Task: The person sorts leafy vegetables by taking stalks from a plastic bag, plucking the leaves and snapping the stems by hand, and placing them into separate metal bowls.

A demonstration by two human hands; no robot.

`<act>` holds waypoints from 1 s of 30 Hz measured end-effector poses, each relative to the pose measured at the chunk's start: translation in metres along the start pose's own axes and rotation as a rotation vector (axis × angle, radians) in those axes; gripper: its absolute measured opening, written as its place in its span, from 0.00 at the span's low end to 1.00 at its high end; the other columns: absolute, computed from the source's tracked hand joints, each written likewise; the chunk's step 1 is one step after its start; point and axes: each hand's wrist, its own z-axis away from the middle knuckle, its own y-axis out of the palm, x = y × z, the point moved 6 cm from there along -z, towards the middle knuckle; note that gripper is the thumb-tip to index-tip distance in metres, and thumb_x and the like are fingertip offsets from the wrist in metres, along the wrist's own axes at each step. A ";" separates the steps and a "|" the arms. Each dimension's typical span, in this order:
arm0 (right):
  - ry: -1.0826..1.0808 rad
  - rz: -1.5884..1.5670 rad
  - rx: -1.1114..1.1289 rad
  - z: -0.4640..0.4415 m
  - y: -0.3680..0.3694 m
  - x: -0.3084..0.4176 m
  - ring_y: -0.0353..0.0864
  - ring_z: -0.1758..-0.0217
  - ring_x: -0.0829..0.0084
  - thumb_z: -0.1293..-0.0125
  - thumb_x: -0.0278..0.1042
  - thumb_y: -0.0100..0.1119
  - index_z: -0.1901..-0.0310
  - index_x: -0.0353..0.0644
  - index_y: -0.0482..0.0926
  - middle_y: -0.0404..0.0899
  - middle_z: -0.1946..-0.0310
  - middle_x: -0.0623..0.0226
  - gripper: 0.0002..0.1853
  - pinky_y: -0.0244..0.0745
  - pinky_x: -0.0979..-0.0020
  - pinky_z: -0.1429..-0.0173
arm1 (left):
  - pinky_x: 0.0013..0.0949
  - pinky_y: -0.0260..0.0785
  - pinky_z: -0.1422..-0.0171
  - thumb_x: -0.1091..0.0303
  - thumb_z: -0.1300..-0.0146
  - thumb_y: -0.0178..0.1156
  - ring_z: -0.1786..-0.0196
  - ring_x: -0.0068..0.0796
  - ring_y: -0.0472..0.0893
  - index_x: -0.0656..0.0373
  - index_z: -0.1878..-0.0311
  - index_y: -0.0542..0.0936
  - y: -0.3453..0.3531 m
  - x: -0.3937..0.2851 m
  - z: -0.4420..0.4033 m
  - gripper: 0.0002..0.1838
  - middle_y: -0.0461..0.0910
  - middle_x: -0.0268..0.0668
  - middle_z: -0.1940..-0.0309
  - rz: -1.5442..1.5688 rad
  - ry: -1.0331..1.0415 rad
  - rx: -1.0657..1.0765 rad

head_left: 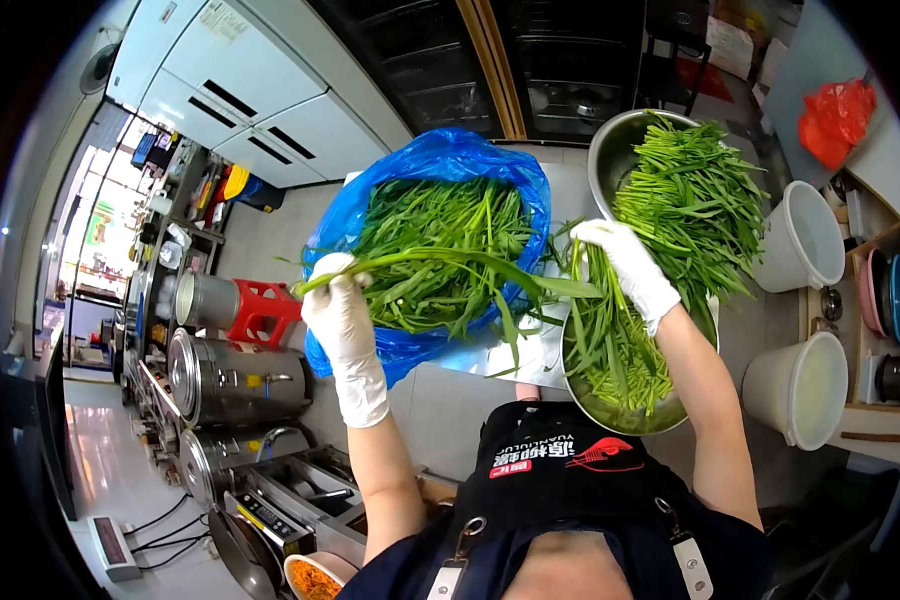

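Desk: a low, bright metal desk (515,362), its surface mostly covered; the blue bag (332,208) fills the left part, the lower basin (625,428) stands at the right.
Room: grey tiled floor (432,392), white cabinets (270,105) and dark glass doors (570,60) beyond, large metal pots (235,378) and a red stool (263,312) to the left, two white buckets (808,240) to the right.
Edges: the blue bag spills past the desk's left side; the lower basin reaches beyond the near edge, close to the black apron (560,455).
Open room: a bare strip of desk shows between bag and lower basin — narrow, with leaves hanging over it. Floor shows between the bag and the pots.
Greens: leafy heaps lie in the blue bag, in the lower basin and in the upper basin (610,150), where they spread over the rim.
Left hand: the gloved left hand (338,310) is closed on long stalks (430,254), held above the bag and trailing rightward.
Right hand: the gloved right hand (615,255) grips a bunch of stems (592,285) — leaves drooping over the lower basin.
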 end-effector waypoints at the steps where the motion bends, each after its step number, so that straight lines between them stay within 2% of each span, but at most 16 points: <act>1: -0.068 0.064 0.017 0.000 0.003 0.015 0.78 0.63 0.80 0.36 0.37 0.60 0.61 0.38 0.84 0.83 0.65 0.69 0.11 0.71 0.75 0.55 | 0.28 0.71 0.56 0.71 0.32 0.61 0.64 0.24 0.76 0.66 0.53 0.79 0.009 -0.001 0.000 0.09 0.79 0.36 0.61 -0.088 -0.022 0.025; 3: -0.155 0.036 0.084 0.005 0.014 0.047 0.77 0.65 0.82 0.35 0.36 0.60 0.61 0.38 0.85 0.85 0.66 0.69 0.10 0.71 0.78 0.53 | 0.25 0.70 0.56 0.73 0.33 0.62 0.65 0.22 0.77 0.67 0.55 0.81 0.023 -0.001 -0.001 0.08 0.80 0.35 0.62 -0.219 -0.030 0.033; 6: -0.182 0.234 0.197 0.016 0.043 0.075 0.77 0.70 0.82 0.33 0.35 0.60 0.62 0.37 0.83 0.84 0.69 0.69 0.09 0.73 0.78 0.61 | 0.25 0.71 0.57 0.72 0.33 0.62 0.65 0.21 0.77 0.66 0.54 0.82 0.039 0.008 -0.005 0.09 0.81 0.36 0.60 -0.280 -0.088 0.053; 7: -0.322 0.197 0.237 0.017 0.058 0.074 0.81 0.67 0.76 0.35 0.39 0.61 0.60 0.40 0.83 0.86 0.68 0.67 0.11 0.75 0.73 0.60 | 0.24 0.71 0.57 0.73 0.33 0.62 0.65 0.21 0.77 0.67 0.53 0.82 0.045 0.011 -0.006 0.09 0.81 0.36 0.60 -0.287 -0.106 0.068; 9: -0.434 0.500 0.200 0.022 0.078 0.075 0.85 0.63 0.65 0.38 0.42 0.62 0.59 0.44 0.84 0.86 0.66 0.63 0.12 0.77 0.67 0.57 | 0.24 0.70 0.58 0.73 0.33 0.62 0.66 0.21 0.77 0.68 0.54 0.82 0.062 0.014 -0.008 0.09 0.81 0.36 0.60 -0.289 -0.141 0.098; 10: -0.469 0.567 0.170 0.023 0.085 0.075 0.84 0.62 0.61 0.40 0.43 0.62 0.58 0.46 0.84 0.85 0.65 0.61 0.13 0.77 0.64 0.56 | 0.24 0.71 0.58 0.76 0.34 0.61 0.66 0.20 0.78 0.67 0.53 0.83 0.067 0.016 -0.008 0.09 0.82 0.36 0.63 -0.285 -0.160 0.085; 12: -0.478 0.672 0.121 0.022 0.094 0.073 0.84 0.59 0.56 0.42 0.42 0.63 0.59 0.47 0.85 0.85 0.63 0.58 0.13 0.77 0.61 0.54 | 0.25 0.72 0.59 0.75 0.34 0.61 0.67 0.21 0.78 0.68 0.53 0.83 0.076 0.019 -0.008 0.09 0.82 0.36 0.64 -0.264 -0.204 0.072; 15: -0.368 0.689 0.200 0.019 0.096 0.068 0.84 0.60 0.56 0.43 0.43 0.64 0.58 0.46 0.85 0.85 0.63 0.57 0.14 0.77 0.61 0.53 | 0.25 0.73 0.59 0.74 0.33 0.61 0.67 0.21 0.78 0.68 0.53 0.83 0.079 0.027 -0.008 0.09 0.82 0.36 0.65 -0.222 -0.251 0.035; 17: -0.289 0.568 0.307 0.012 0.096 0.054 0.84 0.60 0.57 0.44 0.43 0.65 0.57 0.42 0.86 0.85 0.64 0.54 0.16 0.76 0.62 0.53 | 0.25 0.74 0.60 0.73 0.33 0.61 0.68 0.21 0.78 0.69 0.55 0.83 0.081 0.033 -0.008 0.09 0.82 0.36 0.67 -0.218 -0.273 0.028; 19: -0.230 0.522 0.349 0.010 0.096 0.047 0.84 0.61 0.57 0.44 0.43 0.65 0.57 0.41 0.85 0.84 0.64 0.53 0.17 0.76 0.63 0.53 | 0.25 0.72 0.60 0.70 0.30 0.60 0.68 0.20 0.77 0.69 0.52 0.82 0.085 0.040 -0.004 0.11 0.82 0.35 0.63 -0.244 -0.305 0.060; 23: -0.271 0.595 0.238 0.006 0.085 0.041 0.84 0.63 0.57 0.45 0.42 0.64 0.58 0.41 0.86 0.85 0.66 0.55 0.17 0.76 0.63 0.55 | 0.24 0.70 0.62 0.68 0.31 0.61 0.68 0.18 0.76 0.68 0.51 0.83 0.078 0.048 -0.003 0.13 0.82 0.35 0.63 -0.327 -0.343 0.101; 27: -0.329 0.507 0.098 0.010 0.073 0.038 0.84 0.68 0.64 0.45 0.41 0.64 0.59 0.40 0.85 0.85 0.69 0.57 0.16 0.76 0.67 0.59 | 0.23 0.68 0.62 0.66 0.30 0.60 0.68 0.18 0.75 0.68 0.51 0.83 0.063 0.056 0.002 0.14 0.82 0.35 0.65 -0.322 -0.401 0.030; 28: -0.274 0.398 0.144 0.006 0.072 0.031 0.80 0.74 0.74 0.43 0.38 0.64 0.61 0.37 0.85 0.84 0.73 0.62 0.13 0.74 0.73 0.66 | 0.22 0.68 0.61 0.65 0.31 0.60 0.69 0.18 0.75 0.66 0.52 0.84 0.059 0.060 0.004 0.13 0.82 0.34 0.68 -0.286 -0.387 0.009; 30: -0.098 0.204 0.133 0.007 0.064 0.024 0.77 0.76 0.79 0.40 0.35 0.63 0.62 0.36 0.85 0.82 0.75 0.66 0.11 0.70 0.77 0.69 | 0.22 0.68 0.60 0.65 0.31 0.60 0.69 0.18 0.76 0.65 0.53 0.85 0.055 0.065 0.012 0.13 0.82 0.34 0.69 -0.255 -0.406 -0.030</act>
